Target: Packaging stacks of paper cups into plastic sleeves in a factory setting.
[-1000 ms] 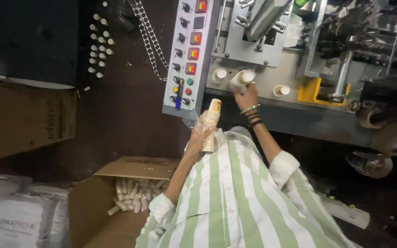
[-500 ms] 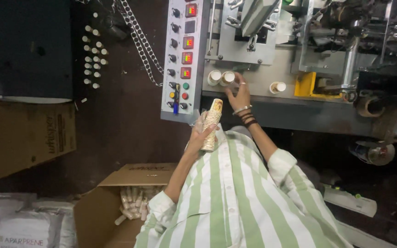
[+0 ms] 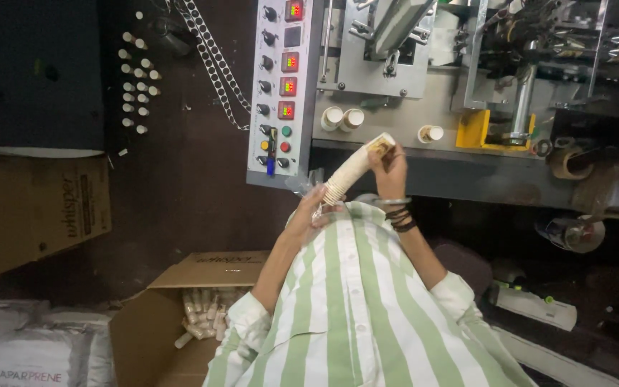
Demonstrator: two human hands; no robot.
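**Paper cup stack, held at the cup machine**

Paper cups, nested into one stack (image 3: 352, 166), lie tilted between both hands in front of the machine (image 3: 431, 79). Left hand (image 3: 308, 215) is closed round the lower, wide-rim end; right hand (image 3: 390, 161) pinches the top end, fingers shut on it. Two loose cups (image 3: 342, 118) stand on the machine deck just above the stack, a third (image 3: 431, 133) further right. Control panel (image 3: 281, 86) to the left; open carton (image 3: 173, 315) of cups on the floor below. Handling note: support the stack at both ends, keep it straight, squeeze lightly so the rims do not crush.
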